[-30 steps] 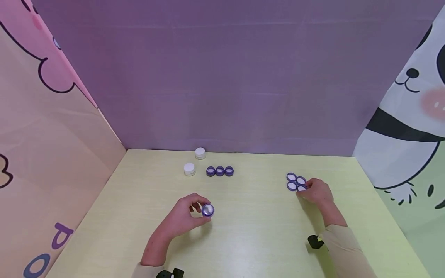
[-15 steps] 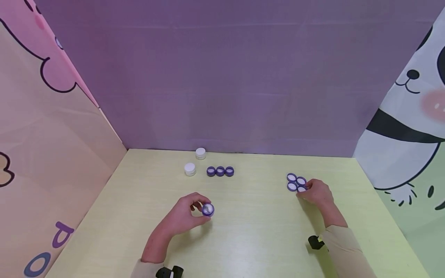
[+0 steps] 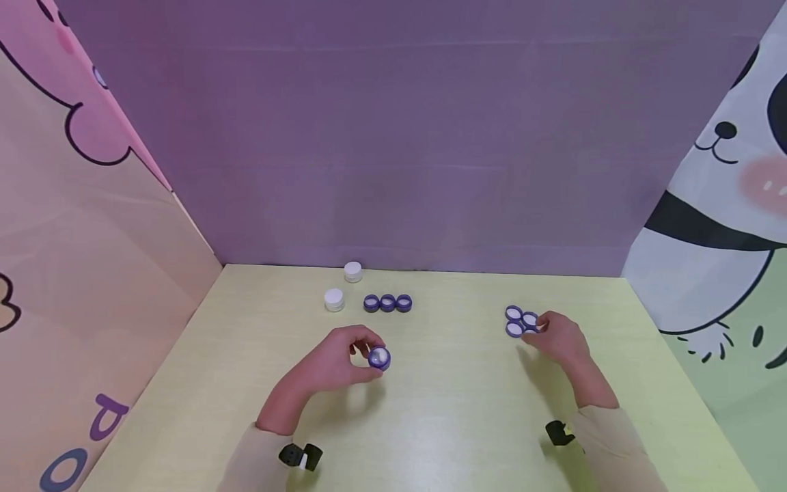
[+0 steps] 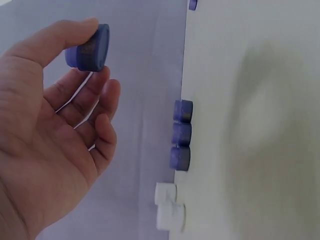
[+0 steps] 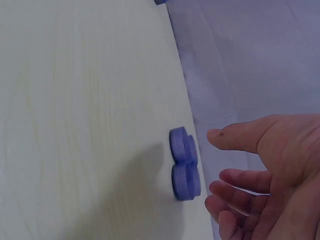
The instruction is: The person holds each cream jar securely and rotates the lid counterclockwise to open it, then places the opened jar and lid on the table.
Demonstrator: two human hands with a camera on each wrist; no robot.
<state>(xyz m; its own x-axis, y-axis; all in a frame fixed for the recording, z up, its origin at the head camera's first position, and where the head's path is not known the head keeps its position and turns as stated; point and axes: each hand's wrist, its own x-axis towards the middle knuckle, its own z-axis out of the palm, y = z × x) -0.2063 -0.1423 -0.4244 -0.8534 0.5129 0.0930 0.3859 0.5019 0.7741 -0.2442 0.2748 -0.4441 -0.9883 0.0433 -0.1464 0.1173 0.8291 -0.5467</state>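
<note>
My left hand [image 3: 338, 359] pinches a small round purple jar [image 3: 379, 358] between thumb and fingers, above the table. In the left wrist view this jar [image 4: 89, 49] is seen from its side, between the thumb and index fingertip. My right hand [image 3: 558, 337] is beside a cluster of several flat purple discs [image 3: 514, 329] with white faces, partly covering the nearest one. In the right wrist view, two of the purple discs [image 5: 185, 181] lie just past the right hand [image 5: 265, 185]. Its thumb and fingers stand apart there with nothing between them.
Three purple jars [image 3: 387, 303] stand in a touching row near the back of the pale table [image 3: 443, 424]. Left of them are two white-lidded jars [image 3: 335, 299], the farther one close to the back edge. A purple backdrop [image 3: 418, 150] rises behind the table.
My left hand has moved slightly forward and to the right with the purple jar. The right hand has shifted a little at the discs, which stay in their cluster.
</note>
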